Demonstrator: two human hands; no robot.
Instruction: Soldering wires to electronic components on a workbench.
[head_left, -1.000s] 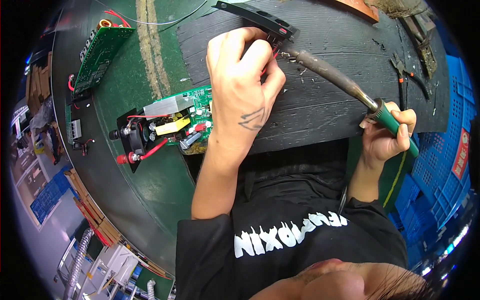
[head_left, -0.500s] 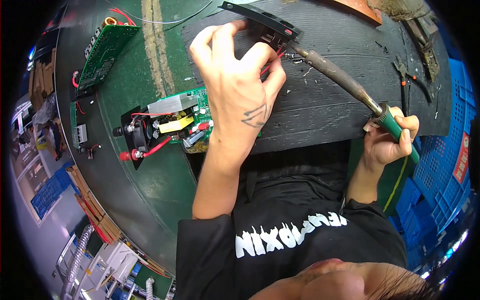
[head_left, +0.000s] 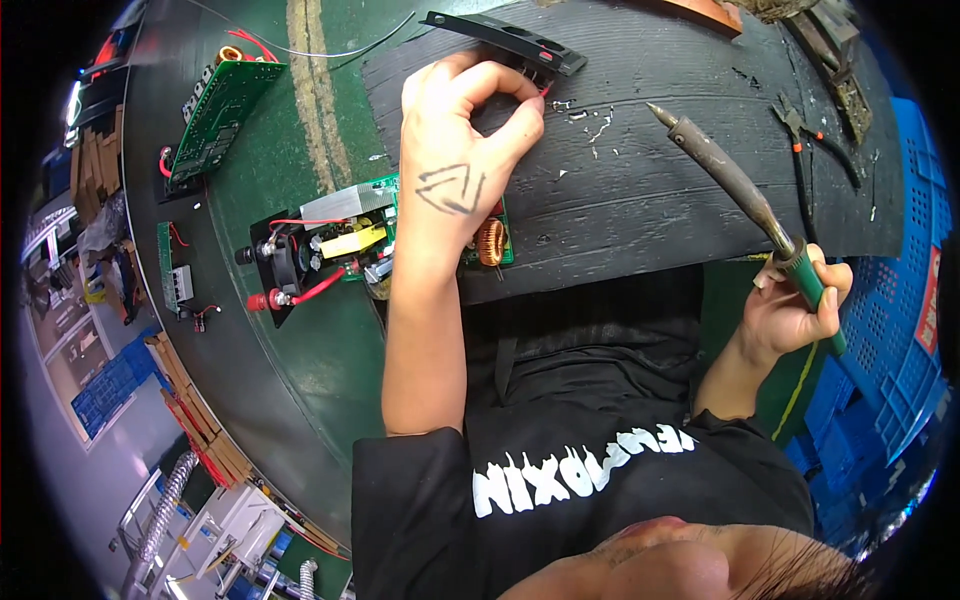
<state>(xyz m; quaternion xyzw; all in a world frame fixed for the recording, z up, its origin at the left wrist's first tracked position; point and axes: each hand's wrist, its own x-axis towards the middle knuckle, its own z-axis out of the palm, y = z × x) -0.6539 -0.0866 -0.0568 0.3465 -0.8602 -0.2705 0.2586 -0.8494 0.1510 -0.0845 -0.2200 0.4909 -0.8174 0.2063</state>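
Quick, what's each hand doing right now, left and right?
Left hand: fingers pinched on a thin red wire beside the black part.
Right hand: closed around the soldering iron, tip raised off the mat.

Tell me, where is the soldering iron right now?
In the head view, the soldering iron is on the right, held by its green handle in the right hand, its tip raised over the black mat, apart from the left hand.

Green workbench [head_left: 300,380], black ribbed mat [head_left: 700,200] on it, blue plastic crates [head_left: 890,360] beside, pale floor [head_left: 120,440] below
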